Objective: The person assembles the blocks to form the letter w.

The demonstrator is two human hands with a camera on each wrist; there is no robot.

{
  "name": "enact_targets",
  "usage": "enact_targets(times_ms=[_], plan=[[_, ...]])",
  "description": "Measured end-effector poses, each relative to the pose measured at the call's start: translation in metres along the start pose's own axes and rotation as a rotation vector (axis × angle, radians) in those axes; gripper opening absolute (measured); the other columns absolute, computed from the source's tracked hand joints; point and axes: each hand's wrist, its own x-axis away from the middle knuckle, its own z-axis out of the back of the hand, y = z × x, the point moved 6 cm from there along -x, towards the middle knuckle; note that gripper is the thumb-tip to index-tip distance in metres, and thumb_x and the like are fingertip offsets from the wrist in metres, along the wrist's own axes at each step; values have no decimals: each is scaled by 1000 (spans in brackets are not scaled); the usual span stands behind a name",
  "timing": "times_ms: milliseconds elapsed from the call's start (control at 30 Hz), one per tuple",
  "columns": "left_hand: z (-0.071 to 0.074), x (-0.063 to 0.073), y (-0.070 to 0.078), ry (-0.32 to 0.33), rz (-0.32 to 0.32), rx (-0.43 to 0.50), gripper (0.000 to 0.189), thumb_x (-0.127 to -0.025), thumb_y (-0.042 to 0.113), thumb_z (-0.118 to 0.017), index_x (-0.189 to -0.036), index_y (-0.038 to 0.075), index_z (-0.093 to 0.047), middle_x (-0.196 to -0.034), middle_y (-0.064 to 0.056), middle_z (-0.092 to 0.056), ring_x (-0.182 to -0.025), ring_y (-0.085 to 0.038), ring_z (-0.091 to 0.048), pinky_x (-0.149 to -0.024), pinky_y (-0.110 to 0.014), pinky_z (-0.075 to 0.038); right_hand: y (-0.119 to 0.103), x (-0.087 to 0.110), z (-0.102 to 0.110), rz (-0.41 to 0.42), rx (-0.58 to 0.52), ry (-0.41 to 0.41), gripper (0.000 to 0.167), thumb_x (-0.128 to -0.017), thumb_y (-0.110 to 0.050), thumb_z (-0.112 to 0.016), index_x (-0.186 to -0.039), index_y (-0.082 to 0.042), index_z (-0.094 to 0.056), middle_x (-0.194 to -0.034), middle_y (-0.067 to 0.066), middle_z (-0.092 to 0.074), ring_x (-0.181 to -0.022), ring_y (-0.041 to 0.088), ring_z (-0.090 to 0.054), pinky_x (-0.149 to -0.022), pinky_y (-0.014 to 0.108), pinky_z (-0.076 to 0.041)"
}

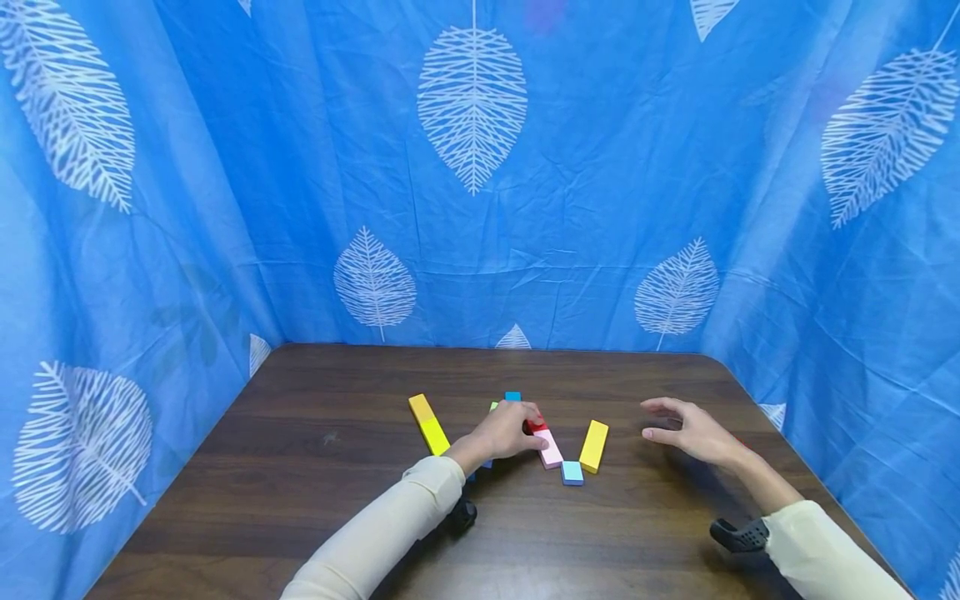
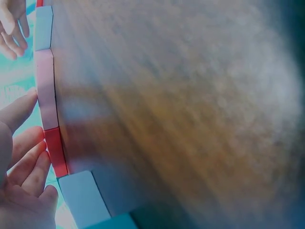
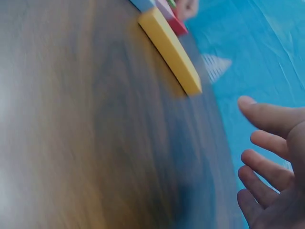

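Colored blocks form a zigzag on the table. My left hand (image 1: 504, 429) reaches over its middle, partly covering the row. In the left wrist view its fingertips touch the red block (image 2: 56, 151), while the thumb tip is against the edge of the pink block (image 2: 46, 90). My right hand (image 1: 696, 432) hovers to the right with loosely bent, spread fingers and holds nothing. Nearest to it is a long yellow block (image 1: 594, 446), apart from the fingers. A light blue block (image 1: 572, 473) lies between the pink and yellow ones.
Two end-to-end yellow blocks (image 1: 429, 423) slant on the left. A blue block (image 1: 513, 396) shows behind my left hand. The dark wooden table (image 1: 300, 500) meets a blue leaf-print curtain (image 1: 570, 208) at its back and sides.
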Motion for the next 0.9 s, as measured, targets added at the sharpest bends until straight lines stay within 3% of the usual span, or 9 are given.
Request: enact_targets(times_ms=[233, 467, 600, 700, 900], plan=[[-5, 1, -1, 8, -5, 11, 40, -90, 29, -84, -124, 9, -77, -134, -1, -67, -128, -17, -58, -105, -28, -47, 26, 20, 29, 6, 102, 23, 56, -95, -23, -78, -138, 7, -58, -138, 32, -57, -127, 54, -51, -97, 69, -45], [-7, 2, 0, 17, -10, -1, 41, -91, 30, -83, -125, 9, -76, -134, 0, -67, -127, -17, -58, -104, -27, -48, 58, 36, 42, -57, 112, -22, 57, -95, -25, -78, -137, 8, -58, -139, 34, -55, -128, 56, -48, -96, 69, -45], [-8, 3, 0, 23, -14, -7, 41, -91, 30, -83, -125, 8, -76, -134, -1, -67, -126, -18, -58, -104, -28, -48, 74, 41, 43, -90, 71, -103, 58, -94, -23, -78, -139, 7, -57, -132, 30, -58, -113, 45, -56, -90, 54, -51], [-9, 4, 0, 29, -19, -13, 41, -91, 30, -83, -125, 8, -76, -133, -1, -68, -126, -18, -59, -104, -28, -48, 83, 43, 43, -90, 48, -139, 56, -91, -14, -78, -138, 7, -56, -126, 25, -60, -104, 34, -55, -82, 42, -49], [-12, 5, -1, 36, -27, -17, 41, -91, 29, -83, -125, 7, -76, -132, -1, -68, -126, -18, -59, -104, -27, -47, 93, 42, 43, -109, 52, -93, 53, -86, 4, -76, -135, 10, -57, -121, 23, -63, -103, 35, -58, -84, 41, -50]])
